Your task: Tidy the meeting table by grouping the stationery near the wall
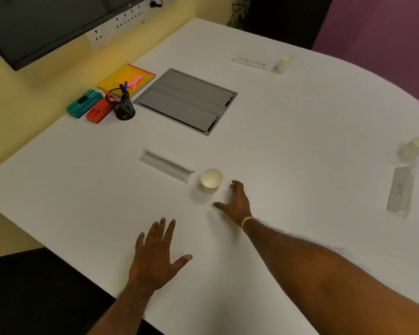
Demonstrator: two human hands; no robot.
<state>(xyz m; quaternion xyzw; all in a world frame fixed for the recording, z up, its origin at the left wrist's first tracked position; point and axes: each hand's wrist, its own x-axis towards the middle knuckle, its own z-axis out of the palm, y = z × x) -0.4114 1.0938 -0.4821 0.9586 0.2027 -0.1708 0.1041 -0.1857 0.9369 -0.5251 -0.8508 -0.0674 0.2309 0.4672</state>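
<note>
White tabletop [288, 131] — stationery [111, 97] already grouped by wall; left hand [155, 257] flat, right hand [236, 201] spread, empty beside paper cup [211, 180] — leave cup upright, avoid knocking

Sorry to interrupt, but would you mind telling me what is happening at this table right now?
A person is tidying a white meeting table. Their left hand lies flat on it, and their right hand is open beside an upright white paper cup, not touching it. The stationery is already grouped by the wall: a yellow notepad, a teal eraser, an orange-red eraser and a black mesh pen holder.
</note>
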